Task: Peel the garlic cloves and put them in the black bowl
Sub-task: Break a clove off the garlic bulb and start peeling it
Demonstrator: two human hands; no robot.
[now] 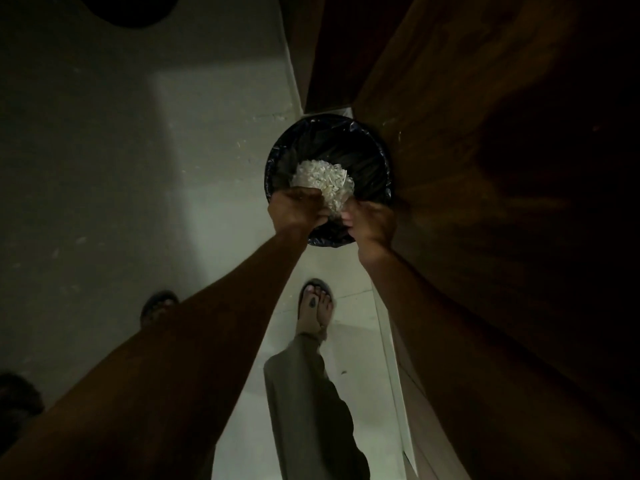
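Note:
I look straight down in dim light at a round bin lined with a black bag (pixel 370 157) standing on the floor. Over its near side, a heap of white garlic peels (pixel 323 180) spills forward from between my hands. My left hand (pixel 296 211) grips the heap's left near edge and my right hand (pixel 374 226) pinches its right near edge, the two close together above the bin's rim. I cannot tell whether a sheet lies under the peels. No garlic cloves and no black bowl can be made out.
A brown wooden cabinet wall (pixel 485 168) rises on the right, touching the bin. The pale tiled floor (pixel 214 150) spreads to the left. My sandalled feet (pixel 315 306) stand just behind the bin. A dark round shape (pixel 131 8) sits at the top left.

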